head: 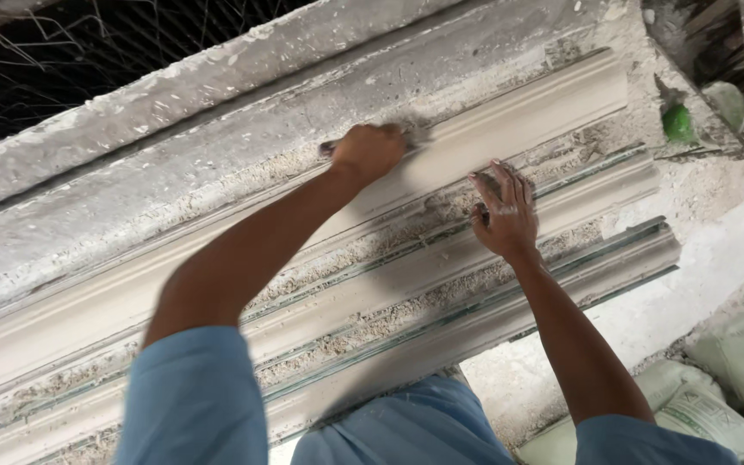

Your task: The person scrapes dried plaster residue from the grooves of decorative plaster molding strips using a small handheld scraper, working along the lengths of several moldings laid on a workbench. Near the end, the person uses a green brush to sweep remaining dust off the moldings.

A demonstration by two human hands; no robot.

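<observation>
Along the workbench, left to right: long pale plaster cornice mouldings [553,108] lying in parallel rows, fibre-flecked plaster between them. Left hand [370,151], closed around a small tool whose dark end shows at the fist, pressed on the uppermost moulding near the bench's far edge. Right hand [503,211], fingers spread and holding nothing, flat on the fibrous strip just below that moulding. Hands apart. Handling judgement: even pressure, strokes following the profile, free hand steadying. Near right corner: pale filled sacks [716,405] on the floor.
</observation>
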